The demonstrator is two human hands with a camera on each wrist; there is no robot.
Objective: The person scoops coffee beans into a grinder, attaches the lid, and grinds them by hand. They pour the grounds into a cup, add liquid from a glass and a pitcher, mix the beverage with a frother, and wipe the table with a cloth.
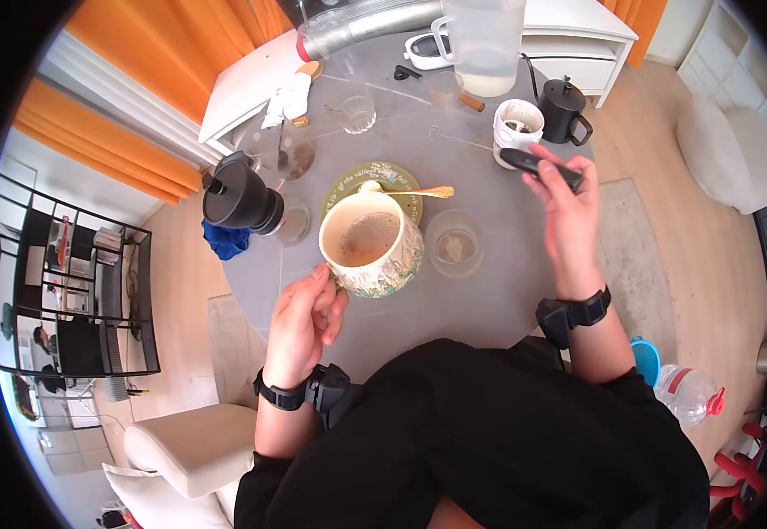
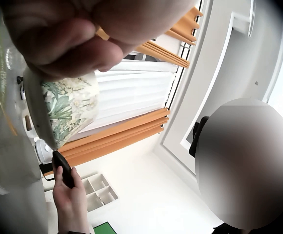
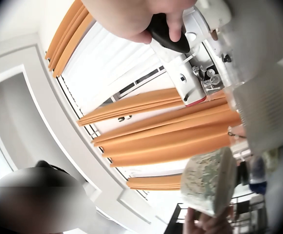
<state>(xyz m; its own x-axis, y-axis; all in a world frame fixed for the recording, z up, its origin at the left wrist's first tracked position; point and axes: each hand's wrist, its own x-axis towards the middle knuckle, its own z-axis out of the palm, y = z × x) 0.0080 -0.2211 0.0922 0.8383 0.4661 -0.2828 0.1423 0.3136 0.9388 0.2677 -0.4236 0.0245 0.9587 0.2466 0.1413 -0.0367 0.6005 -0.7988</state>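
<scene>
My left hand [image 1: 299,317] holds a big cream mug [image 1: 390,271] with a flower pattern, its fingers at the near left side. A foamy brown drink [image 1: 363,240] shows inside the mug, which is raised and overlaps a green saucer [image 1: 344,185] in the head view. A gold-handled spoon [image 1: 432,191] lies on that saucer. My right hand [image 1: 568,212] grips a black oblong handheld device [image 1: 524,161] between thumb and fingers; its exact kind I cannot tell. Beyond the device stands a white cup [image 1: 508,137]. In the left wrist view, the mug [image 2: 71,105] appears tilted below blurred fingers.
A clear glass [image 1: 454,247] stands right of the mug. At the left are a black hand grinder [image 1: 238,198] and a blue cloth [image 1: 224,238]. A water pitcher [image 1: 486,44] and a black kettle-like pot [image 1: 565,110] stand at the back right of the grey table [image 1: 480,304].
</scene>
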